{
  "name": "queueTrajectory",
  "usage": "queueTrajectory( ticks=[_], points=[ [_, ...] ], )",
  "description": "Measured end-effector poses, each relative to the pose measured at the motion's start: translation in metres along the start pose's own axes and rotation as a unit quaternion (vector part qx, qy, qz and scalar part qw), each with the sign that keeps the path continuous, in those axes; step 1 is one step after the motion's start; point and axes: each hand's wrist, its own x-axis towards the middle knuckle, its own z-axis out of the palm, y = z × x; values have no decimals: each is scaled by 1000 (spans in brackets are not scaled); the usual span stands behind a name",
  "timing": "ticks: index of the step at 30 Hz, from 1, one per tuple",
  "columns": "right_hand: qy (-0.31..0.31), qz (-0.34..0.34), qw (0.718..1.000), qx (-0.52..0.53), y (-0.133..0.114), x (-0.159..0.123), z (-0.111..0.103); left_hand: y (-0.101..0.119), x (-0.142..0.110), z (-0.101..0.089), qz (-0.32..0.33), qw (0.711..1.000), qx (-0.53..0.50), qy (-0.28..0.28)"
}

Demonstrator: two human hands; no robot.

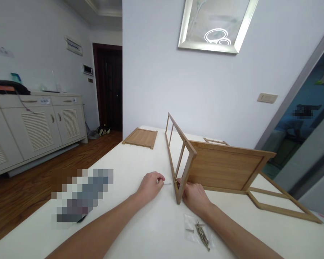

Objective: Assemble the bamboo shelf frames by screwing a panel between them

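Note:
A wooden ladder-like side frame (179, 151) stands on edge on the white table (140, 223), joined to a wooden shelf panel (221, 167) also on edge. My left hand (150, 186) is closed around a thin metal tool, its tip (167, 183) pointing at the frame's lower post. My right hand (196, 196) grips the bottom of that post where the panel meets it, fingers curled around the wood.
A small clear bag with several screws (201, 232) lies near my right wrist. A second side frame (282, 205) lies flat on the right. Another shelf panel (140, 137) lies at the far end. A blurred object (81, 198) is on the left. White cabinets (35, 126) line the left wall.

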Motion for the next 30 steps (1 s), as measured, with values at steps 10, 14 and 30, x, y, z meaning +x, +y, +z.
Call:
queueTrajectory(
  ticks=[10,14,30],
  points=[
    [147,-63,952,263,14,-3,4,12,-6,-4,-1,999,-18,26],
    [233,-46,929,282,11,-3,-5,16,-6,-4,-28,996,-63,51],
    [492,-15,860,134,6,30,-150,115,42,-63,-8,906,-348,242]
  ],
)
